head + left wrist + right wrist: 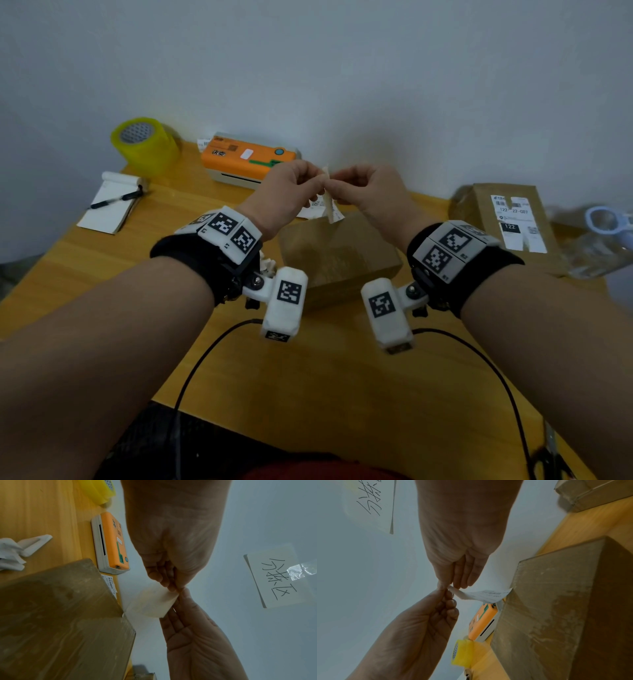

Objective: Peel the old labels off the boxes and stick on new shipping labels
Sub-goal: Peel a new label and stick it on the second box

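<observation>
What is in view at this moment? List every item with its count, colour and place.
Label: one, white, pinched between both hands above the near box.
Boxes: two, brown; near box centre, bare top; far box right, labelled.
Label printer: one, orange and white, by the wall.
Tape roll: one, yellow, back left.
Notepad: one, white, left, black pen on it.
Scissors: one, pale blue handles, far right, blurred.
Paper scraps: white, on the table.
Wall note: one, white, handwritten, taped.
Table: one, yellow wood.
Left hand, right hand: both pinch the label.
</observation>
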Demonstrator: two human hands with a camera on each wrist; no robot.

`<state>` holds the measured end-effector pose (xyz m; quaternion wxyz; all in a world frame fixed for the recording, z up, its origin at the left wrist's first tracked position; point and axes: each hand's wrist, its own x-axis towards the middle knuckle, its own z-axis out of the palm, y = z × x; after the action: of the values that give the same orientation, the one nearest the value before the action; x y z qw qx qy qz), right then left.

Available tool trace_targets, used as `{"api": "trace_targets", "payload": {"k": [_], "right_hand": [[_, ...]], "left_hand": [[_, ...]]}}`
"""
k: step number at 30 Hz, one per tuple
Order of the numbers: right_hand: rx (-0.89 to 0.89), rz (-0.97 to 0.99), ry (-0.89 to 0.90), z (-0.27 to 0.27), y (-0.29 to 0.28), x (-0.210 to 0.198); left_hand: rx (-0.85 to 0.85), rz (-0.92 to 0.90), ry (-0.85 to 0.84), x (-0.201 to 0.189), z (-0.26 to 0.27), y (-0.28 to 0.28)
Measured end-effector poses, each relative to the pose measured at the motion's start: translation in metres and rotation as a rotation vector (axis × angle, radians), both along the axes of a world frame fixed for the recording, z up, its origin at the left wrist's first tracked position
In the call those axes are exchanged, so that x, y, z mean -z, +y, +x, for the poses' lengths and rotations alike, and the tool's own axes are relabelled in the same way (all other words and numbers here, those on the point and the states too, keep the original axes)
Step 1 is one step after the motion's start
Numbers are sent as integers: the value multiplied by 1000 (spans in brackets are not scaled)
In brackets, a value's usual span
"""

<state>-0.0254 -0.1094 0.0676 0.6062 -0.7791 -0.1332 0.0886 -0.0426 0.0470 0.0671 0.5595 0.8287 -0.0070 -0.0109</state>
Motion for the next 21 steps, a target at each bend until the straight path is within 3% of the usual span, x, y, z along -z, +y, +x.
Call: {"api": "trace_targets", "payload": {"k": [15,21], "right_hand": [[15,51,55,-1,-1,-1],[-9,49,16,-3,-4,0]], "left_hand": [[5,113,-71,3,-2,-7],[-40,-72,-5,4,-6,-7]]}}
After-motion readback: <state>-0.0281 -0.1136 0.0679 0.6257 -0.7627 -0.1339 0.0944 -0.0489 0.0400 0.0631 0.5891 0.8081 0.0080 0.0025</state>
